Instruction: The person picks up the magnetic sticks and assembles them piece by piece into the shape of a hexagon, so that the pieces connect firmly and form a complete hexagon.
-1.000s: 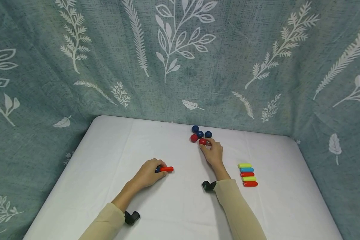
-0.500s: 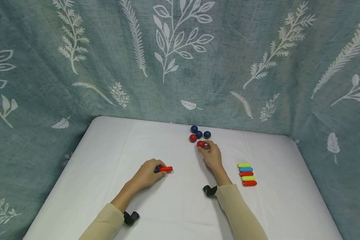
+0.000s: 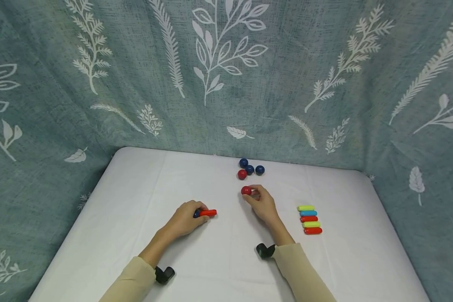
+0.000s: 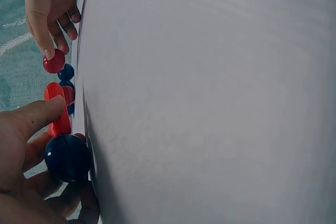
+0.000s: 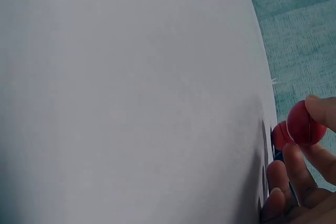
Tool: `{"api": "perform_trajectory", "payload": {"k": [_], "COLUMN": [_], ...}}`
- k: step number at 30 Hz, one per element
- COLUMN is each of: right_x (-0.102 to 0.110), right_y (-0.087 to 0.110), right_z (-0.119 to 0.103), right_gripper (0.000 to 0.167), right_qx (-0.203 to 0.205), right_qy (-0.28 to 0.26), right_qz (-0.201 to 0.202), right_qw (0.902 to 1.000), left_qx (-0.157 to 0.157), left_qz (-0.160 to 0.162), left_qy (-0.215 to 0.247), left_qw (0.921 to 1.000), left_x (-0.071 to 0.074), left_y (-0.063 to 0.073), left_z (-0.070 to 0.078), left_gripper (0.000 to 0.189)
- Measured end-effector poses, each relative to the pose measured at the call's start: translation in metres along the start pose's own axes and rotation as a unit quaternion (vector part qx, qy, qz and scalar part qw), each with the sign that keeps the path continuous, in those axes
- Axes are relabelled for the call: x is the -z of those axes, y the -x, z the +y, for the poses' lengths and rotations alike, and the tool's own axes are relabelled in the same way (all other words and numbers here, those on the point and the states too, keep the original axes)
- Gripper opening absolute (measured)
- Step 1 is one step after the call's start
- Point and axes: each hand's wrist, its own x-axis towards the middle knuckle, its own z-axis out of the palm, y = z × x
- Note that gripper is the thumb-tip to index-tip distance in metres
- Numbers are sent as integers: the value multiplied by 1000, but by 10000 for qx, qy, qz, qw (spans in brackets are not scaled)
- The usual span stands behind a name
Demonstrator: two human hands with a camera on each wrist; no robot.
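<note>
Backdrop: grey-green curtain (image 3: 136,88) with white leaf sprays, hanging behind and to both sides. In front of it, tabletop (image 3: 226,264) with a white covering. Left sleeve (image 3: 130,280) and right sleeve (image 3: 303,272), both beige, reach in from the near side.

Hands: left hand (image 3: 187,218), left of centre, fingers curled in a close grip on two items, a stick and a ball. Right hand (image 3: 263,205), a little farther out, thumb and finger pinched on a single ball; remaining fingers loosely bent (right wrist view). Left black device (image 3: 165,275) and right black device (image 3: 266,251) sit at the wrists.

Sticks: held red stick (image 3: 208,212) under the left thumb, free end pointing right. Five others lie side by side in a column, right of the right forearm. Order, far to near: far yellow stick (image 3: 305,208), blue stick (image 3: 308,213), middle red stick (image 3: 308,219), near yellow stick (image 3: 311,225), near red stick (image 3: 313,230).

Balls: dark blue ball (image 4: 68,158) in the left hand, at the hand-side end of the held red stick. Held red ball (image 3: 246,190) at the right fingertips; contact with the tabletop cannot be told. Near the far edge, a cluster: loose red ball (image 3: 242,174) beside middle blue ball (image 3: 249,170), far blue ball (image 3: 243,163) just behind these, right blue ball (image 3: 260,170) slightly apart.
</note>
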Motion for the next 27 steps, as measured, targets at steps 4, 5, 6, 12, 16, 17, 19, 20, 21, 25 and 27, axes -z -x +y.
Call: {"api": "perform_trajectory", "payload": {"k": [4, 5, 6, 12, 16, 17, 19, 20, 21, 25, 27], "right_x": [-6, -7, -9, -17, -22, -23, -26, -26, -28, -33, -35], "right_y": [9, 11, 12, 22, 28, 29, 31, 32, 33, 35, 36], "right_z": [-3, -4, -4, -9, -13, -14, -15, -16, -16, -16, -16], "right_gripper": [39, 39, 39, 38, 36, 35, 34, 34, 34, 34, 34], "right_qx": [60, 86, 97, 251, 415, 453, 501, 508, 521, 584, 653], "right_qy": [-54, -54, -56, -46, -36, -29, 6, 3, 24, 103, 138], "right_qz": [-122, -150, -178, -407, -576, -619, -682, -718, -749, -833, -900], "right_qw": [9999, 9998, 9998, 9988, 9975, 9971, 9964, 9961, 9958, 9948, 9937], "left_qx": [-15, -25, -36, 9, 62, 71, 84, 82, 81, 69, 60], "left_qz": [-15, -20, -21, -32, -24, -17, 5, 20, 34, 73, 74], "left_qy": [-10, -18, -16, 11, 43, 63, 77, 86, 93, 110, 113], "left_qw": [10000, 10000, 10000, 10000, 10000, 10000, 9999, 9999, 9999, 9999, 9999], "left_x": [0, 0, 1, 1, 1, 1, 1, 1, 0, -1, -1], "left_y": [0, 0, 0, 0, 0, 0, 1, 1, 1, 1, 0], "left_z": [0, 0, 0, 1, 1, 2, 2, 2, 2, 1, 1], "left_gripper": [19, 20, 20, 19, 19, 19, 20, 20, 20, 21, 21]}}
